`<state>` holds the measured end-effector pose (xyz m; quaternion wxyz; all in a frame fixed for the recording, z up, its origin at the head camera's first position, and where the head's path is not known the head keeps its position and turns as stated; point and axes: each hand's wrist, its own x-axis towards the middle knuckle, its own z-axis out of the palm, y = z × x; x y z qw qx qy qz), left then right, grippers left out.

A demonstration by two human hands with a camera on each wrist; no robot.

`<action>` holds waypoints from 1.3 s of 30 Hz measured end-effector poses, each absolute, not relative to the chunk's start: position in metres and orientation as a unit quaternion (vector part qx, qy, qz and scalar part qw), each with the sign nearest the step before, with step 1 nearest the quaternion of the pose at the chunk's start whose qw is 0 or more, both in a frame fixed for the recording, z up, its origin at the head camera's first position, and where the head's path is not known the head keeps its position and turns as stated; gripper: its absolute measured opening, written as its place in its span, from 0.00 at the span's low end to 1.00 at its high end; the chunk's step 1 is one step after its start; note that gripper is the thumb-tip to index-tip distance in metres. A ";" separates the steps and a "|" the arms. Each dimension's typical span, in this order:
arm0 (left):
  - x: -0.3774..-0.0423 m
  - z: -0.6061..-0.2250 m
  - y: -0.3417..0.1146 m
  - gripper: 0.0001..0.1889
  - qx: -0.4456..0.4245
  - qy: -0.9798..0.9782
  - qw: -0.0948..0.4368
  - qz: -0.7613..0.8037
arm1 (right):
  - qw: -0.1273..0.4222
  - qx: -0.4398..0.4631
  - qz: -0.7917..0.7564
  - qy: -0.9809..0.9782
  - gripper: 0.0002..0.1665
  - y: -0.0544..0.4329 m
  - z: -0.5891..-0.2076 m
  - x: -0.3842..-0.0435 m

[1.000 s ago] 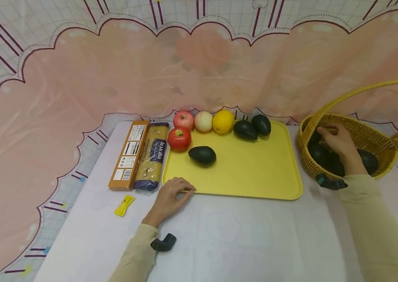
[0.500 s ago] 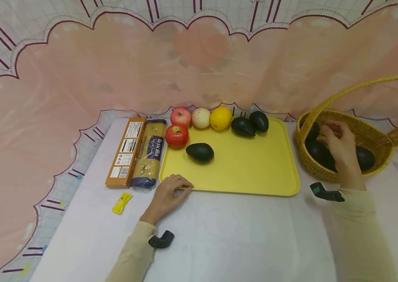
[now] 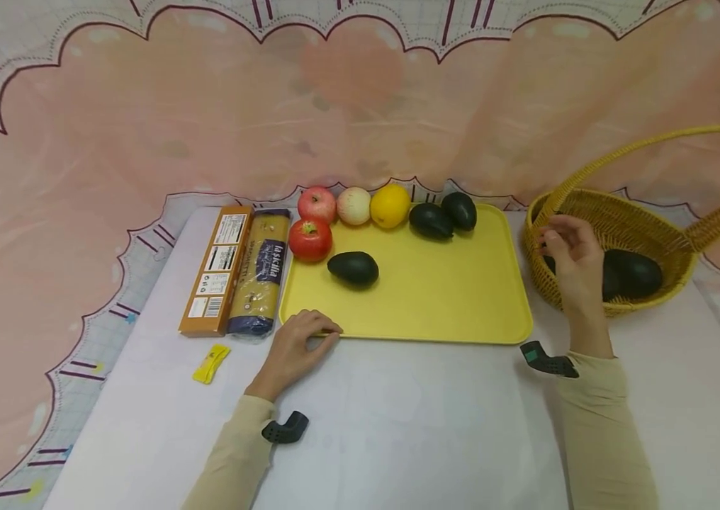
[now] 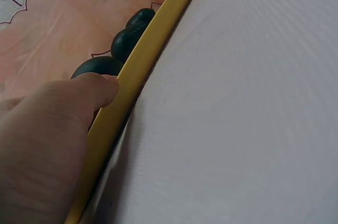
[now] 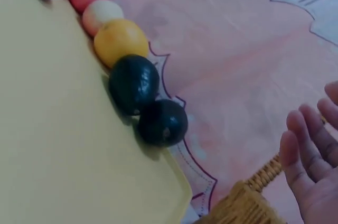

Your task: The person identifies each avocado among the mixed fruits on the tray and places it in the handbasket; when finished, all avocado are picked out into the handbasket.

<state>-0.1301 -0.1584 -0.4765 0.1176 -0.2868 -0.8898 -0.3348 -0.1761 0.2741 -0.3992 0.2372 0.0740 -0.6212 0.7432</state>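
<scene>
My right grip [image 3: 575,258] hangs over the left part of the wicker basket [image 3: 615,216], fingers loose and a little apart, pinching nothing that I can see. The dark avocados [image 3: 637,275] lie inside the basket, at least one partly hidden beneath my fingers, so closing blindly could catch wicker or take the fruit at a poor angle. They look smooth, and I judge that a weak hold would let one slip and roll. The arched handle [image 3: 711,130] rises above the basket; a lift that drifts into it could tip the lot.

My left grip [image 3: 296,350] rests relaxed at the near rim of the yellow tray [image 3: 443,297], thumb on the edge, holding no fruit. Leaning there too hard could tilt or shift the tray, and the lone avocado [image 3: 353,269], lying apart on it, would probably roll first. At the far edge, two more avocados [image 3: 430,222] touch each other beside the orange [image 3: 390,206]; a nudge to one could push its neighbour over. The spaghetti packet [image 3: 260,273] lies just left of the tray on the counter [image 3: 411,425], so a sideways shove might jam against it.
</scene>
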 end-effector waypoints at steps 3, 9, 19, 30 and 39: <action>-0.130 -0.477 -0.159 0.05 -0.285 -0.889 0.119 -0.337 | 0.224 0.130 0.733 -0.629 0.15 0.264 -0.399 -0.177; -0.131 -0.479 -0.157 0.05 -0.282 -0.890 0.114 -0.340 | 0.196 0.172 0.695 -0.670 0.15 0.245 -0.400 -0.178; -0.129 -0.478 -0.158 0.05 -0.279 -0.890 0.114 -0.343 | 0.096 0.167 0.647 -0.738 0.15 0.207 -0.405 -0.181; -0.130 -0.478 -0.158 0.05 -0.285 -0.885 0.118 -0.349 | 0.020 0.165 0.560 -0.811 0.16 0.156 -0.401 -0.177; -0.129 -0.478 -0.160 0.05 -0.285 -0.886 0.116 -0.345 | 0.013 0.180 0.545 -0.819 0.18 0.135 -0.429 -0.189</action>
